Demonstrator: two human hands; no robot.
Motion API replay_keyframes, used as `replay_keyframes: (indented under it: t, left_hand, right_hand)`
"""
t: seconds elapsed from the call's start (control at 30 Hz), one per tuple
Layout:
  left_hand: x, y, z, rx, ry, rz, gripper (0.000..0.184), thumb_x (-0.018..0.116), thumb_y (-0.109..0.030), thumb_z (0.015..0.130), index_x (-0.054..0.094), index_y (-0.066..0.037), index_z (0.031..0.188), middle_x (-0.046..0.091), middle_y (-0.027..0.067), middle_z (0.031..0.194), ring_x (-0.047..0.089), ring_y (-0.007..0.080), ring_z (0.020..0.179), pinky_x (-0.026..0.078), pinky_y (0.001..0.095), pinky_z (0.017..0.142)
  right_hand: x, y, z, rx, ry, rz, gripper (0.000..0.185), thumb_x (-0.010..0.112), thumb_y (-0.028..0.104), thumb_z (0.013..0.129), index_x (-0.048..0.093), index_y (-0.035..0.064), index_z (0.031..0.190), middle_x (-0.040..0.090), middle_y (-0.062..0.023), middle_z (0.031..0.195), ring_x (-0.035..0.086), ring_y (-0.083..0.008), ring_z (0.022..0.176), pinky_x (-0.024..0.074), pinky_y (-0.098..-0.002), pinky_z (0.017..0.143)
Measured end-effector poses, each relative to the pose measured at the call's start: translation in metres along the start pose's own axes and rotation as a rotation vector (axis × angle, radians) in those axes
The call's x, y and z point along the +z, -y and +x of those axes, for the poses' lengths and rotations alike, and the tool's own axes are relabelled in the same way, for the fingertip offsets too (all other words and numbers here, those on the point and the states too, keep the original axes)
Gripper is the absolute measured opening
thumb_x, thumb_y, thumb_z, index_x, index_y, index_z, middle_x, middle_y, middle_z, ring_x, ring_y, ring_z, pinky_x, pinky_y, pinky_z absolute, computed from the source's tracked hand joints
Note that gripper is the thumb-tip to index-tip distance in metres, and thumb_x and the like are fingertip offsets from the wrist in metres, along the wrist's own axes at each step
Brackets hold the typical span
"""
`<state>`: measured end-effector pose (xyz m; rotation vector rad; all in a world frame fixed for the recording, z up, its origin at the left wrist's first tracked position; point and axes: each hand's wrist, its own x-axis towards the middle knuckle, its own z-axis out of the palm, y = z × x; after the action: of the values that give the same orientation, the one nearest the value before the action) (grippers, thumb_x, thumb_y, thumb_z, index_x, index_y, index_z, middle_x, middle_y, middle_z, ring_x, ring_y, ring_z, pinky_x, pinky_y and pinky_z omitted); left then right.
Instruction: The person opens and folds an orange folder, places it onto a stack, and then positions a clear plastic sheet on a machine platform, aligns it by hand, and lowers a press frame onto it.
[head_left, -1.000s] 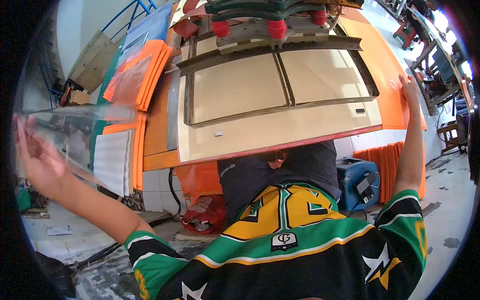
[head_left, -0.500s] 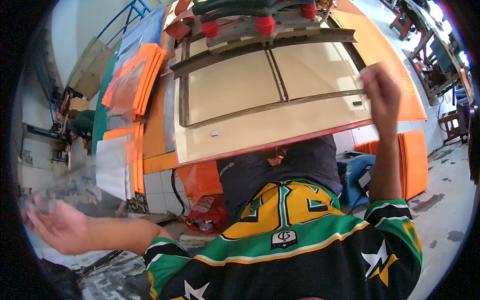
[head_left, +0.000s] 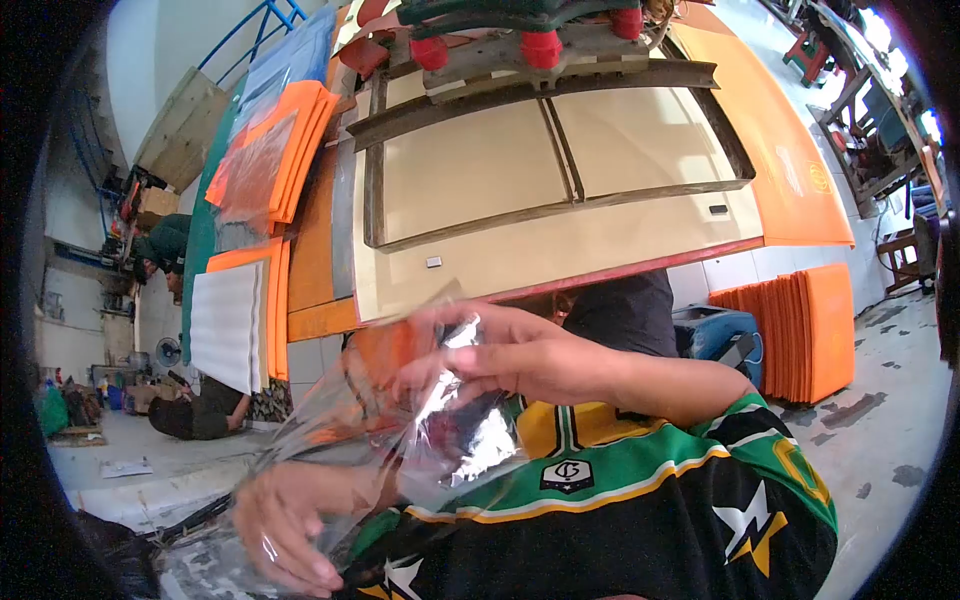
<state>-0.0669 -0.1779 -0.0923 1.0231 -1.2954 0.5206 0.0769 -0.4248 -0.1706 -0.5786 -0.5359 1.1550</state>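
Observation:
A crumpled, shiny clear plastic sheet hangs in front of my jersey, this side of the table edge. My right hand reaches across my chest, its fingers closed on the upper part of the sheet. Lower on the left, my left hand has its fingers curled round the sheet's other side; the film partly covers this hand. Beyond them lies a cream board with a dark metal frame on top. Two small rectangular pieces sit near the board's front edge.
Orange folders in plastic and a white foam sheet lie at the table's left. A stack of orange pieces stands at right beside a blue object. Machinery overhangs the back. Another person is low at left.
My right hand has moved from the board's right edge to the plastic sheet. The left hand has come inward from the far left, and the film now spreads between both hands.

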Motion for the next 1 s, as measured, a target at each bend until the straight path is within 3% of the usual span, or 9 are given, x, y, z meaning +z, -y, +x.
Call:
replay_keyframes:
  t: [0.03, 0.07, 0.1, 0.13, 0.3, 0.67, 0.8, 0.9, 1.0]
  left_hand:
    - [0.016, 0.026, 0.007, 0.065, -0.076, -0.146, 0.032, 0.052, -0.023, 0.098, 0.078, -0.009, 0.086, 0.078, 0.0059, 0.086, 0.074, 0.0242, 0.084, 0.049, 0.0359, 0.089]
    - [0.022, 0.038, 0.011, 0.131, -0.151, -0.292, 0.043, 0.051, -0.03, 0.097, 0.08, 0.0, 0.091, 0.08, 0.0101, 0.091, 0.074, 0.0365, 0.09, 0.049, 0.0432, 0.103]
    - [-0.011, 0.017, -0.022, -0.081, 0.126, -0.357, 0.021, 0.059, -0.021, 0.1, 0.078, -0.016, 0.107, 0.076, 0.0065, 0.119, 0.073, 0.0154, 0.108, 0.047, 0.0436, 0.101]
    - [-0.025, 0.022, -0.05, -0.079, 0.124, -0.35, 0.021, 0.059, -0.021, 0.1, 0.078, -0.016, 0.107, 0.076, 0.0065, 0.119, 0.073, 0.0154, 0.108, 0.047, 0.0436, 0.101]
    - [-0.025, 0.051, -0.072, -0.235, -0.117, -0.524, 0.022, 0.053, -0.023, 0.104, 0.047, -0.018, 0.124, 0.064, 0.0157, 0.13, 0.062, 0.0245, 0.12, 0.046, 0.0494, 0.103]
    - [-0.065, 0.022, -0.108, -0.369, -0.648, -0.652, 0.079, 0.04, -0.027, 0.112, -0.022, -0.022, 0.162, 0.037, 0.0359, 0.155, 0.039, 0.0445, 0.146, 0.045, 0.0623, 0.108]
    - [-0.083, -0.034, -0.126, -0.544, -0.739, -0.184, 0.068, 0.033, -0.021, 0.112, -0.01, -0.018, 0.164, 0.05, 0.0346, 0.146, 0.058, 0.0373, 0.132, 0.062, 0.0446, 0.092]
    - [-0.073, -0.048, -0.115, -0.488, -1.168, 0.139, 0.065, 0.034, -0.016, 0.111, -0.001, -0.015, 0.166, 0.056, 0.0316, 0.142, 0.072, 0.0305, 0.111, 0.063, 0.029, 0.074]
    - [-0.089, -0.054, -0.129, -0.493, -1.091, -0.021, 0.065, 0.035, -0.015, 0.11, 0.0, -0.014, 0.165, 0.056, 0.0294, 0.142, 0.071, 0.0307, 0.113, 0.064, 0.0293, 0.074]
  right_hand:
    - [0.006, 0.008, 0.002, 0.001, 0.0, -0.004, 0.061, 0.05, 0.03, 0.11, 0.025, 0.007, 0.16, 0.056, -0.0244, 0.145, 0.058, -0.0276, 0.132, 0.0509, -0.0355, 0.1]
    - [0.015, 0.017, 0.006, 0.034, -0.016, 0.068, 0.062, 0.055, 0.022, 0.106, 0.027, 0.0075, 0.159, 0.061, -0.0165, 0.131, 0.059, -0.02, 0.113, 0.0493, -0.0307, 0.09]
    - [0.02, 0.022, 0.01, 0.067, -0.031, 0.142, 0.064, 0.059, 0.014, 0.103, 0.029, 0.0079, 0.159, 0.066, -0.0086, 0.117, 0.06, -0.0124, 0.095, 0.0477, -0.0258, 0.08]
    - [0.022, 0.023, 0.014, 0.072, -0.026, 0.141, 0.064, 0.059, 0.014, 0.103, 0.029, 0.0079, 0.159, 0.066, -0.0086, 0.117, 0.06, -0.0124, 0.095, 0.0477, -0.0258, 0.08]
    - [0.029, 0.04, 0.028, -0.113, 0.149, -0.05, 0.069, 0.05, 0.005, 0.101, 0.018, 0.0076, 0.162, 0.067, -0.0092, 0.099, 0.061, -0.0126, 0.081, 0.0477, -0.0258, 0.07]
    - [0.008, 0.042, 0.027, 0.039, 0.183, -0.258, 0.07, 0.044, 0.004, 0.102, 0.01, 0.0066, 0.163, 0.072, -0.0152, 0.094, 0.072, -0.0184, 0.076, 0.0561, -0.0274, 0.067]
    - [-0.012, 0.011, 0.047, 0.169, 0.11, -0.314, 0.06, 0.049, 0.013, 0.104, 0.024, 0.0051, 0.157, 0.071, -0.014, 0.093, 0.071, -0.0181, 0.074, 0.0555, -0.0278, 0.067]
    - [-0.01, -0.014, 0.051, 0.214, 0.042, -0.231, 0.054, 0.054, 0.019, 0.105, 0.033, 0.0047, 0.152, 0.071, -0.0132, 0.091, 0.071, -0.0181, 0.075, 0.0551, -0.0277, 0.067]
    - [-0.01, -0.03, 0.048, 0.221, -0.004, -0.182, 0.052, 0.058, 0.024, 0.105, 0.039, 0.0046, 0.148, 0.07, -0.0112, 0.088, 0.07, -0.0176, 0.073, 0.0547, -0.0274, 0.065]
